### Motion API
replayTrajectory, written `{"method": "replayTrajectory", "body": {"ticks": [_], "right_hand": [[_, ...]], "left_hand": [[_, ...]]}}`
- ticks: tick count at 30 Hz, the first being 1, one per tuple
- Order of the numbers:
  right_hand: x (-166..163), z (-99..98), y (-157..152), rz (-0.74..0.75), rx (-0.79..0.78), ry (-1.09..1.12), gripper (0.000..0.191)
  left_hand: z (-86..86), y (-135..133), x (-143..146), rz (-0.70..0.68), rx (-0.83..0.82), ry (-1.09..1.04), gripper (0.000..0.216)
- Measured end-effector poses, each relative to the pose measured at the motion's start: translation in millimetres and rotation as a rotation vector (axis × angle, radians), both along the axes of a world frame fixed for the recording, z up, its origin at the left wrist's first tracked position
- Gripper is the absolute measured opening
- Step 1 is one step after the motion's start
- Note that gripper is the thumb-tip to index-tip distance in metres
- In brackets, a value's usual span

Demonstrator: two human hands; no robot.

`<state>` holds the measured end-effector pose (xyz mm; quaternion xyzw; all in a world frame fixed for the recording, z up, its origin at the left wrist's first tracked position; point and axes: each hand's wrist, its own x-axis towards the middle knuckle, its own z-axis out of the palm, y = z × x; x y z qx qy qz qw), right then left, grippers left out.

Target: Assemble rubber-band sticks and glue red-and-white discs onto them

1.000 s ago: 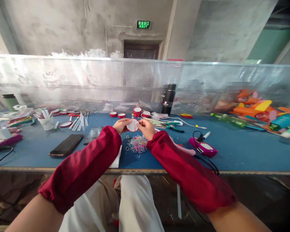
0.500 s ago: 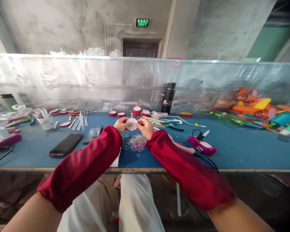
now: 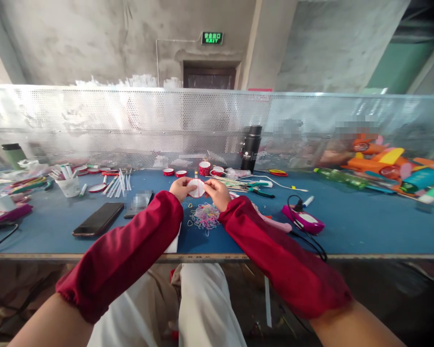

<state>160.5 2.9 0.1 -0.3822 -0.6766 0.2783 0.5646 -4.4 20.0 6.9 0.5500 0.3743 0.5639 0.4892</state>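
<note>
Between my two hands is a small white disc with a red rim (image 3: 196, 188), held up over the table; a thin line runs across its face. My left hand (image 3: 181, 188) pinches its left edge, fingers closed. On the opposite edge my right hand (image 3: 217, 192) is closed too, thumb and fingertips at the rim. Just below them lies a loose pile of small coloured rubber bands (image 3: 205, 216). Behind the disc stand red patterned paper tape rolls or cups (image 3: 204, 167), their exact kind unclear.
A black phone (image 3: 99, 219) and a cup of pens (image 3: 68, 186) lie left. Pliers (image 3: 260, 188), a black flask (image 3: 251, 149) and a purple glue-gun-like device (image 3: 304, 220) are right. Orange toy planes (image 3: 379, 164) pile up far right. A perforated metal screen (image 3: 130, 113) borders the back.
The disc has turned slightly and a line across it now shows more upright. My right fingers have shifted toward its upper right edge. The camera view has tilted a little.
</note>
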Motion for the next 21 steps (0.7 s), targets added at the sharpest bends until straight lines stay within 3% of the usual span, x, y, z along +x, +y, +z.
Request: {"method": "replayTrajectory", "body": {"ticks": [5,13,21], "right_hand": [[4.2,2.6,3.8,-0.064,0.016,0.044,0.033],[9.4,1.7,11.6,-0.087,0.054,0.044,0.026],[11.2,4.4,10.2,-0.082,0.054,0.011,0.026]], "left_hand": [[2.0,-3.2,0.5,-0.069,-0.013,0.021,0.036],[2.9,-5.0,-0.2,-0.138,0.103,0.162,0.03],[5.4,-6.2,-2.9,-0.184,0.095,0.218,0.03]]}}
